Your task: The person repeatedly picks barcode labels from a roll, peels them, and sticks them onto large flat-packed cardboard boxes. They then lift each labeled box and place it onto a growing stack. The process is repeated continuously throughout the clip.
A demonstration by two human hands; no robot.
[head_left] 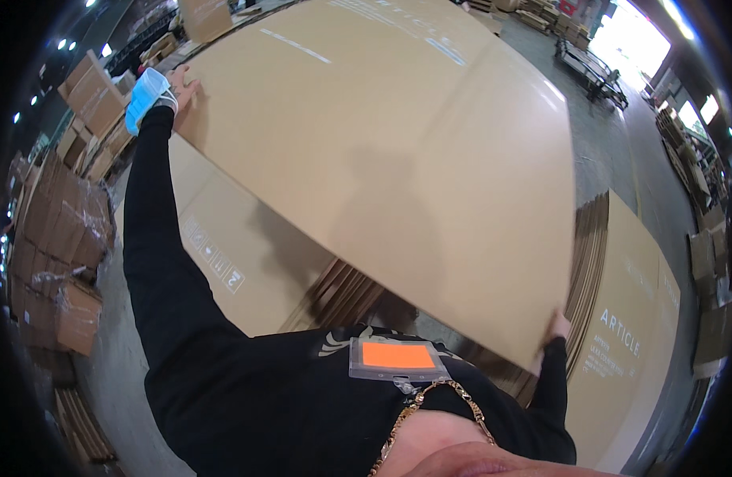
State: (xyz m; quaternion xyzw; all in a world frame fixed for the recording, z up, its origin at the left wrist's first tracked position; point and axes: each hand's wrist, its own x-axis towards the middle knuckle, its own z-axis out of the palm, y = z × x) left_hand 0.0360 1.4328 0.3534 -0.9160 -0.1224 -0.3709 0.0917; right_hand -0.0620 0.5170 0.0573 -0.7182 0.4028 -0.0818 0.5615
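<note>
Holding the large cardboard sheet (477, 175) slantwise above the lower stack (231, 211), we have our left hand (184, 86) gripping its left edge and our right hand (560, 324) gripping the near right corner, and should lift evenly, arms wide, so it doesn't bow or snag.

Cardboard sheet (382, 135) over gap between stacks (632, 318)
</note>
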